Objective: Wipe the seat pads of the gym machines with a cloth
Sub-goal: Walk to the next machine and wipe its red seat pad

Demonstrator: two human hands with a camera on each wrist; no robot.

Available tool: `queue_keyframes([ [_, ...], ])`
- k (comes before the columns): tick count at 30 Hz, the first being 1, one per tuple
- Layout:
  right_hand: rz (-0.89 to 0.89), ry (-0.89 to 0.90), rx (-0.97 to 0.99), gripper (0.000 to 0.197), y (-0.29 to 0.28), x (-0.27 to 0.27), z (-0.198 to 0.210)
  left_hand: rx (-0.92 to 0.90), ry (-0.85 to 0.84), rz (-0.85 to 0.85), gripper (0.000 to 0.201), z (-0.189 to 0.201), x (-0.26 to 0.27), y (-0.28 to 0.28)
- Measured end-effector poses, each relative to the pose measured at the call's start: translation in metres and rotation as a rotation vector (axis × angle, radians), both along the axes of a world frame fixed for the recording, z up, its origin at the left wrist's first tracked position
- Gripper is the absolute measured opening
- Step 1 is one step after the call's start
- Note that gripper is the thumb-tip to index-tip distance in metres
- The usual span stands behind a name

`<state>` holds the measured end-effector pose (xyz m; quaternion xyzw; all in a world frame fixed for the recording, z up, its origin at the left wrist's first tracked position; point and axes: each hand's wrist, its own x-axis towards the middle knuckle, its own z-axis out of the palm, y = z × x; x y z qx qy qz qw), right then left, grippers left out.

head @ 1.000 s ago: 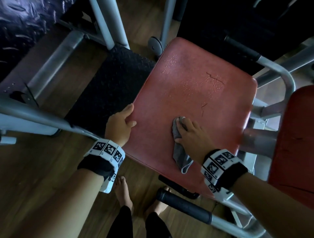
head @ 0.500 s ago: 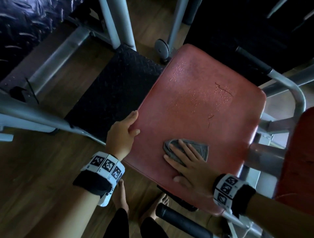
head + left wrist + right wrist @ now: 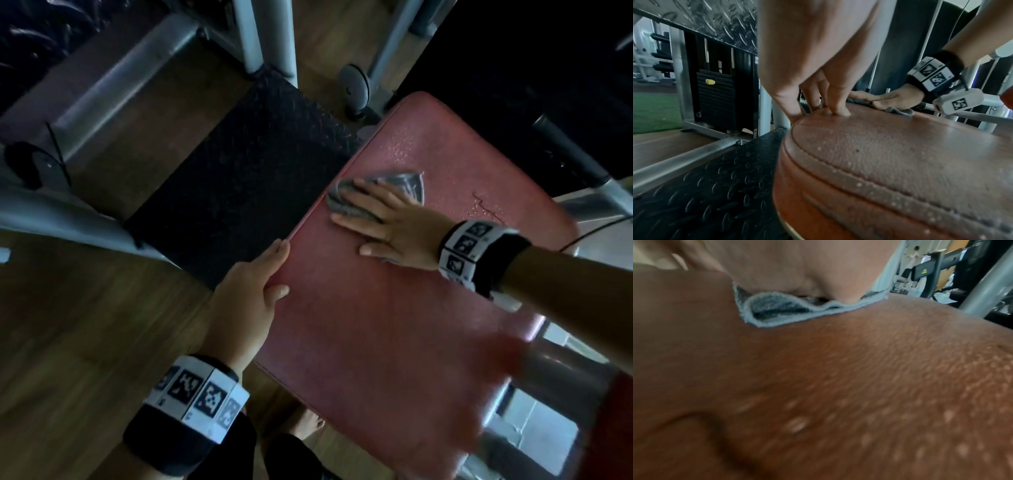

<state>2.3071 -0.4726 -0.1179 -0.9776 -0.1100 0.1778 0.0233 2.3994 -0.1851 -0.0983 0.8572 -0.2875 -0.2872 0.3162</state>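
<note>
Looking down from the head view, the red seat pad (image 3: 394, 308) is grained and speckled with droplets near its far end, with a small crack toward its right edge. The grey cloth (image 3: 404, 181) lies on the far left part of the pad, flattened under the right hand (image 3: 387, 222), whose fingers are spread straight over it. The left hand (image 3: 246, 298) grips the pad's left edge, thumb on top and fingers wrapped over the side. In the left wrist view, the fingertips (image 3: 838, 108) dig into the pad's stitched rim, and the cloth (image 3: 898, 111) peeks out beneath the other hand beyond. In the right wrist view (rather blurred), the cloth (image 3: 781, 311) shows a pale hemmed edge, pinned under the palm (image 3: 797, 264) against the wet pad (image 3: 838, 394).
</note>
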Motion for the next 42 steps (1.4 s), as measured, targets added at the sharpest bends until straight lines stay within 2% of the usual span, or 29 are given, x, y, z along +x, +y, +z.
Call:
queue_keyframes([
  [7, -0.289, -0.097, 0.004, 0.06, -0.064, 0.041, 0.0, -0.017, 0.014, -0.007, 0.072, -0.005, -0.001, 0.0],
  [12, -0.725, -0.078, 0.002, 0.063, -0.121, 0.06, 0.0, -0.036, 0.001, -0.018, 0.072, -0.011, -0.001, 0.001],
  [14, -0.802, -0.119, -0.016, 0.068, -0.122, 0.061, -0.002, -0.036, -0.004, -0.025, 0.07, -0.012, 0.0, 0.0],
  [18, -0.939, -0.126, 0.017, 0.062, -0.099, 0.056, -0.004, 0.011, -0.011, -0.053, 0.067, -0.013, 0.001, -0.001],
  [21, -0.887, -0.149, -0.017, 0.073, -0.067, 0.036, -0.004, 0.043, -0.024, -0.085, 0.067, -0.012, 0.004, -0.001],
  [24, -0.789, -0.16, -0.044, 0.069, -0.02, 0.0, -0.004, 0.07, -0.009, -0.083, 0.065, -0.01, 0.005, -0.003],
  [28, -0.612, -0.043, 0.075, 0.064, 0.056, -0.055, 0.003, 0.096, 0.008, -0.099, 0.062, -0.004, 0.008, -0.006],
  [33, -0.494, 0.136, 0.179, 0.061, 0.131, -0.124, 0.026, 0.125, 0.031, -0.107, 0.061, 0.004, 0.009, -0.011],
  [34, -0.49, 0.15, 0.202, 0.065, 0.139, -0.133, 0.032, 0.139, 0.024, -0.109, 0.061, 0.005, 0.008, -0.012],
  [36, -0.498, 0.163, 0.202, 0.088, 0.15, -0.144, 0.041, 0.159, -0.002, -0.103, 0.061, 0.007, 0.004, -0.013],
  [38, -0.594, 0.103, 0.208, 0.104, 0.153, -0.15, 0.043, 0.162, -0.025, -0.088, 0.061, 0.008, 0.0, -0.013],
  [40, -0.687, 0.012, 0.273, 0.096, 0.152, -0.145, 0.054, 0.166, -0.021, -0.07, 0.06, 0.01, -0.003, -0.013],
  [42, -0.791, 0.018, 0.305, 0.074, 0.147, -0.14, 0.07, 0.171, -0.056, -0.076, 0.06, 0.01, -0.002, -0.013],
])
